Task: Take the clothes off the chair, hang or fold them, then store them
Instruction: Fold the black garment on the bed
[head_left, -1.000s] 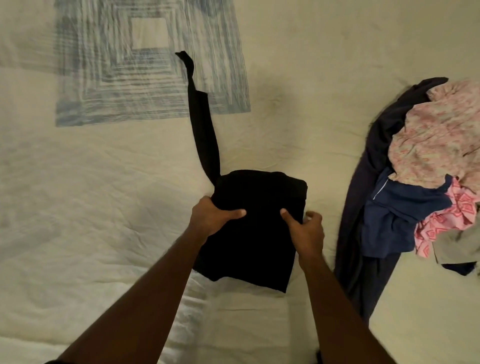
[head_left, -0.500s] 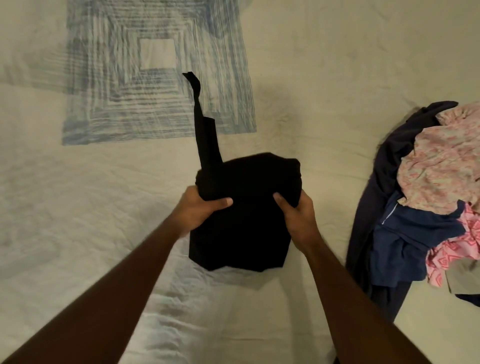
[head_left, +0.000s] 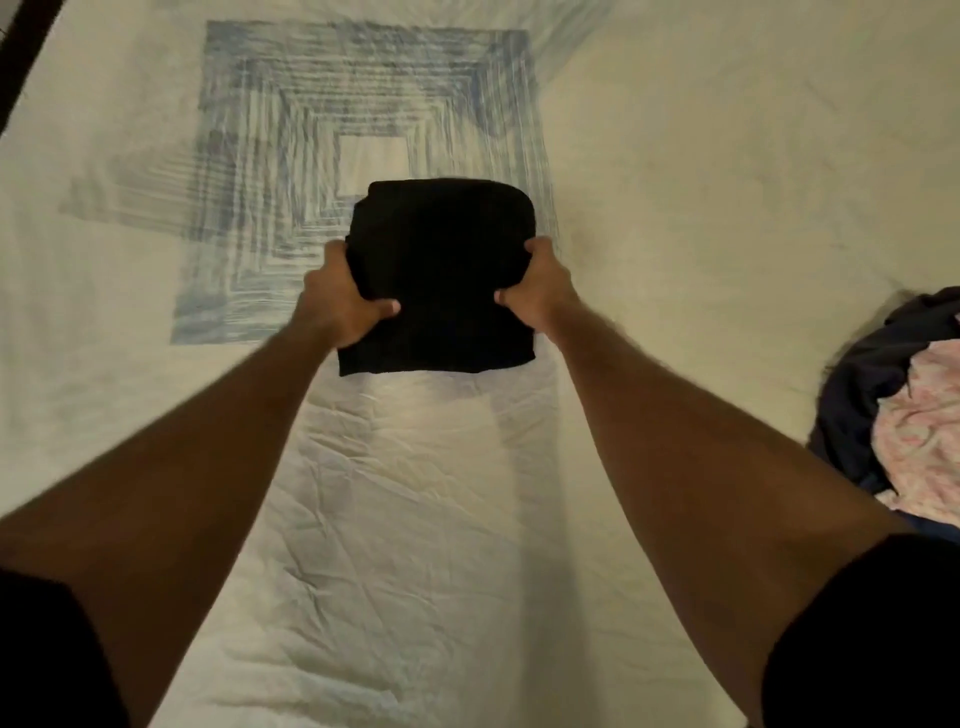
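One folded black garment (head_left: 444, 275), two hands, one bedsheet (head_left: 675, 182), one heap of clothes (head_left: 898, 410).

Both bare arms extend toward 12 o'clock, converging. Left hand (head_left: 340, 301) grips the folded black garment (head_left: 441, 270) at its 9 o'clock edge, thumb on top. Right hand (head_left: 537, 288) grips the 3 o'clock edge likewise.

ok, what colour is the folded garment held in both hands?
Solid black, no visible pattern. The folded garment shows clearly in the head view, against the cream bedspread.
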